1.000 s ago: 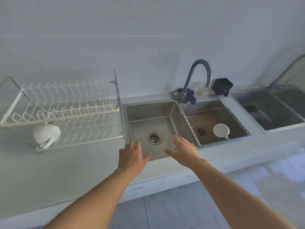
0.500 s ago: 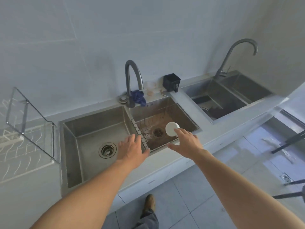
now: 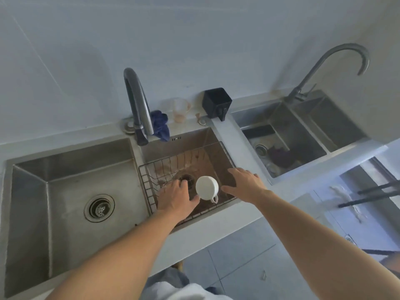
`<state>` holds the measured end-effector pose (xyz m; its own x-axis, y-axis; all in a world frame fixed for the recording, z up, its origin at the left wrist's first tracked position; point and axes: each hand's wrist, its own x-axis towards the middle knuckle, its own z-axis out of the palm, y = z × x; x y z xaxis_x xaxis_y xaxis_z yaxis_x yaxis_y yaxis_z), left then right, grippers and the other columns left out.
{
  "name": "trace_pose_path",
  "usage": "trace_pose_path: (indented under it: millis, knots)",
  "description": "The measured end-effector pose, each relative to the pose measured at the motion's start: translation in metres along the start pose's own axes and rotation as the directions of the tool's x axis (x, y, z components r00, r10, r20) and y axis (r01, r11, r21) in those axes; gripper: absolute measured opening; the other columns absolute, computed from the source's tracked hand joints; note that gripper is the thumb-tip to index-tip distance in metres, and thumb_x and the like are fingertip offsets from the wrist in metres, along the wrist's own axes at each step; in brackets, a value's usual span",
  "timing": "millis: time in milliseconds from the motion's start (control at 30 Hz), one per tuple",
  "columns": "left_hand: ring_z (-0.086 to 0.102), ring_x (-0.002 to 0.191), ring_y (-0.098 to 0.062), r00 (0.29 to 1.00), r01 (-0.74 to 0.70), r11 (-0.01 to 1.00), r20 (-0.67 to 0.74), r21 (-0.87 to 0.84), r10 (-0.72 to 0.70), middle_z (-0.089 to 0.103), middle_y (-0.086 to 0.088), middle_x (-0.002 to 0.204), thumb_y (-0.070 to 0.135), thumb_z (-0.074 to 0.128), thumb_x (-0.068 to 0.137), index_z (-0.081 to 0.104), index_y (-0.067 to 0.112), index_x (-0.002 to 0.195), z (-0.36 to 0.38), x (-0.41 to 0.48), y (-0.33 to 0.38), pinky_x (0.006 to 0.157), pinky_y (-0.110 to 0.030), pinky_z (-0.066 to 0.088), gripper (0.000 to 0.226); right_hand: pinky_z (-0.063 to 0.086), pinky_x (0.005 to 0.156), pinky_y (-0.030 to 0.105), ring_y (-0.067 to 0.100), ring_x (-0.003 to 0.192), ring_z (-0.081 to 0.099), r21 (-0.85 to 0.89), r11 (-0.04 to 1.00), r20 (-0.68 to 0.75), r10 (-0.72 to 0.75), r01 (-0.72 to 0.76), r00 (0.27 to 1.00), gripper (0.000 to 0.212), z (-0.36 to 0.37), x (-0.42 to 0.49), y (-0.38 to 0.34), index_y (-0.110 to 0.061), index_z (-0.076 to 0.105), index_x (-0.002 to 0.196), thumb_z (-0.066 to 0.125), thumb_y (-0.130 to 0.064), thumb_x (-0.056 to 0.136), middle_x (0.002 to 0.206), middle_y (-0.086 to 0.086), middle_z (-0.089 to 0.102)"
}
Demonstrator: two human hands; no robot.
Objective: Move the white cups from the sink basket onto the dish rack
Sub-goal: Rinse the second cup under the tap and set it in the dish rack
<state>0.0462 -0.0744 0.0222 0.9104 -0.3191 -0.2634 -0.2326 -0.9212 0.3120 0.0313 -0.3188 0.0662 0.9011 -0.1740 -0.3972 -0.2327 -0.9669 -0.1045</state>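
1 white cup in sink basket – upside-down, handle twd viewer

No text, label, brand or number can be read anywhere in this view. The small dark marks on the back wall of the sink are too tiny to make out.

White handled cup upside down, tilted, inside wire sink basket.
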Motion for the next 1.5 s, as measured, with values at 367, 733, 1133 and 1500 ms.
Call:
trace_pose_path:
  millis: [367,733,1133,1500]
  knots:
    - [0.059,0.113,-0.027,0.983,0.183,0.979,0.049,-0.089,-0.18,0.061,-0.004,0.123,0.078,0.037,0.079,0.054,0.017,0.13,0.032,0.023,0.027,0.092,-0.047,0.05,0.081,0.04,0.11,0.05,0.025,0.136,0.051,-0.089,0.955,0.194,-0.261,0.281,0.946,0.085,0.001,0.075,0.002,-0.035,0.04,0.15,0.072,-0.066,0.078,0.155,-0.005,0.049]
    - [0.063,0.098,-0.02,0.853,0.519,0.823,0.089,-0.23,-0.514,0.065,0.001,0.108,0.086,0.044,0.071,0.058,0.017,0.118,0.086,0.017,0.081,0.081,-0.04,0.047,0.084,0.038,0.114,0.054,0.025,0.138,0.049,-0.104,0.765,0.405,-0.551,0.635,0.73,0.099,0.012,0.127,0.013,-0.034,0.039,0.15,0.083,-0.059,0.066,0.153,-0.006,0.051]
    - [0.06,0.073,-0.017,0.74,0.669,0.718,0.078,-0.191,-0.669,0.063,0.007,0.071,0.078,0.048,0.08,0.061,0.022,0.078,0.103,0.033,0.111,0.079,-0.039,0.034,0.057,0.043,0.108,0.044,0.025,0.134,0.053,0.035,0.721,0.439,-0.633,0.692,0.638,0.108,0.04,0.157,0.015,-0.031,0.037,0.152,0.087,-0.059,0.06,0.151,-0.003,0.053]
    - [0.061,0.093,-0.02,0.678,0.728,0.651,0.087,-0.215,-0.73,0.065,0.004,0.084,0.07,0.061,0.078,0.065,0.018,0.093,0.101,0.039,0.112,0.088,-0.042,0.037,0.054,0.048,0.099,0.032,0.017,0.119,0.057,0.186,0.709,0.524,-0.658,0.68,0.542,0.09,0.053,0.171,0.011,-0.029,0.048,0.143,0.092,-0.043,0.066,0.134,-0.005,0.063]
